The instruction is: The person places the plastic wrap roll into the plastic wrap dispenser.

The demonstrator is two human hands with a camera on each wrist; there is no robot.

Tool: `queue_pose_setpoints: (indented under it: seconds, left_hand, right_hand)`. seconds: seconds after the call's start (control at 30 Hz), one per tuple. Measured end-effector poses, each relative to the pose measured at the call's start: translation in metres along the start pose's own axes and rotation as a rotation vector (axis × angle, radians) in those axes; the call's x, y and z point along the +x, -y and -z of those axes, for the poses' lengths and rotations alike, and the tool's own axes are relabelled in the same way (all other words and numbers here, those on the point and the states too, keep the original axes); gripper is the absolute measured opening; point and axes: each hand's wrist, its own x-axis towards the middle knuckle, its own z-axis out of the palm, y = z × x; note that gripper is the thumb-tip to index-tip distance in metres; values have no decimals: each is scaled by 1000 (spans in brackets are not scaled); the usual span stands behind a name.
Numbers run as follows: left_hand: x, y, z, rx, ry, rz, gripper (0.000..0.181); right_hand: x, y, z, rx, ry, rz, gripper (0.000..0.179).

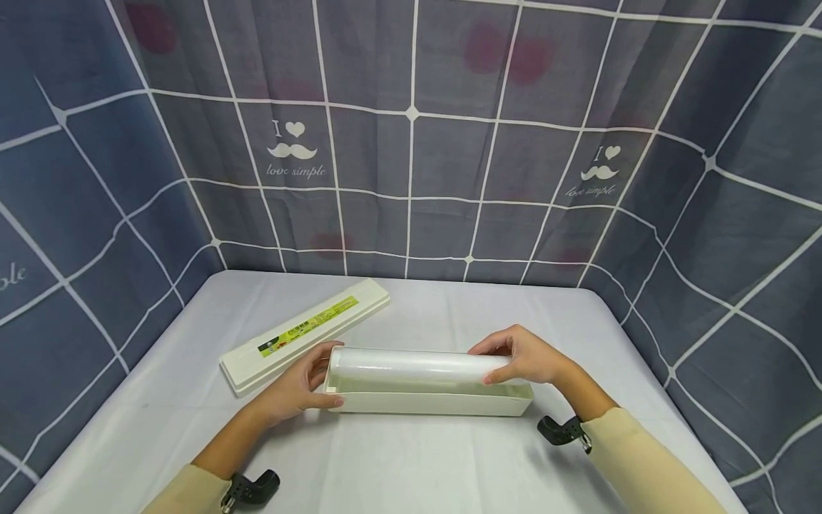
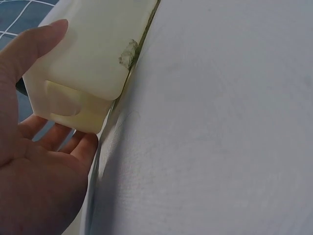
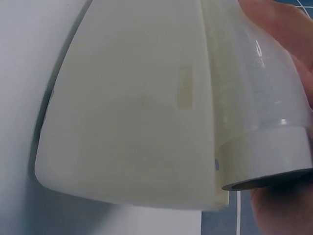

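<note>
Right wrist view, roll point(image 3: 269, 147), shadowed end probably hollow, box point(image 3: 127, 112) cropped

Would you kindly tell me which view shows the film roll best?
The head view: the film roll shows along most of its length. The right wrist view shows just one end portion close up; the left wrist view does not show it.
</note>
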Motion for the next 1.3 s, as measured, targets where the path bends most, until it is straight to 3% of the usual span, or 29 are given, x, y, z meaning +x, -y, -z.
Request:
queue_pose_setpoints:
  seconds: [0.53, 1.3]
  left_hand:
    - [0, 1, 1, -18, 25, 3, 101]
    - [0, 1, 0, -6, 5, 28, 100]
  right_hand:
    - [4, 1, -6, -5, 15, -64, 45]
    - [5, 1, -7, -11, 44, -79, 44]
